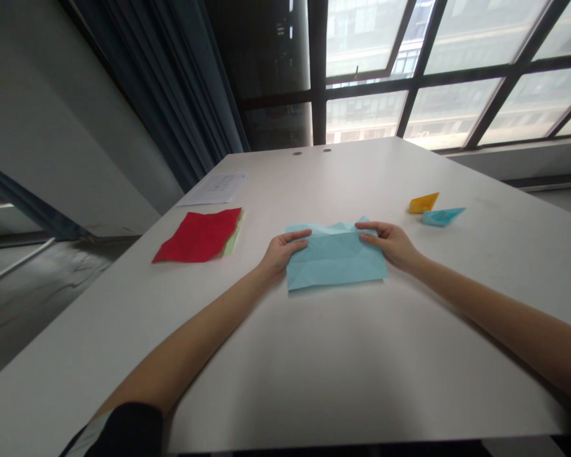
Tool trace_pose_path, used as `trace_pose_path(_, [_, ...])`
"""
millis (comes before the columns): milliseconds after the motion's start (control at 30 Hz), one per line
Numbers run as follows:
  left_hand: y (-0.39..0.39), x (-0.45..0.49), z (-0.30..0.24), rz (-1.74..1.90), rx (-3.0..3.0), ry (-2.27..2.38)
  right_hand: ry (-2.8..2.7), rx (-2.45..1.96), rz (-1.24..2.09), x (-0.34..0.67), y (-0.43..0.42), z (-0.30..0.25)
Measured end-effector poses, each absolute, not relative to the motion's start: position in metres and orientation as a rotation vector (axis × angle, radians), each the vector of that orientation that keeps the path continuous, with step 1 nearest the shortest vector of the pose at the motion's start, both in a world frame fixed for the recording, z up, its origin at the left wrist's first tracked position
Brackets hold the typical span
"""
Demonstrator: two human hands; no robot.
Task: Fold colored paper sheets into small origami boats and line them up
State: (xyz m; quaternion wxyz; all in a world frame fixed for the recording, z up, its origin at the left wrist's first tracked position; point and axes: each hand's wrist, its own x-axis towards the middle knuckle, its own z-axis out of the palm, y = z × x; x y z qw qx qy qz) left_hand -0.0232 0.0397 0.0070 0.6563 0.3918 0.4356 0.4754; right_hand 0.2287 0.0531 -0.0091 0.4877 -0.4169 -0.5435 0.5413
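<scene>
A light blue sheet of paper [335, 257], creased and partly folded, lies on the white table [314, 355] in front of me. My left hand [282, 252] pinches the sheet's left edge, thumb on top near the upper corner. My right hand [391, 244] grips the right edge the same way, fingers laid over the upper right corner. Both hands rest low on the table.
A stack of coloured sheets with a red one on top [200, 236] lies to the left. A white printed page [215, 189] sits behind it. A folded orange paper piece [423, 202] and a folded blue one [441, 216] lie at the right. Windows stand beyond the far edge.
</scene>
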Motion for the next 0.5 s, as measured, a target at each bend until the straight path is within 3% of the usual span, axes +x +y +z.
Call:
trace_pose_path(133, [0.0382,-0.0231,0.0086,1.075,0.880,0.989,-1.478,-1.067,1.191,0.2290,0.0534,-0.0116])
trace_pose_path(367, [0.0402,-0.0228,0.0071,1.146,1.075,1.066,-1.720,-1.248,0.687,0.2322,0.0537,-0.0103])
trace_pose_path(500, [0.0431,-0.0245,0.0029,1.218,1.215,1.115,-1.729,-1.263,0.611,0.2311,0.0517,-0.0077])
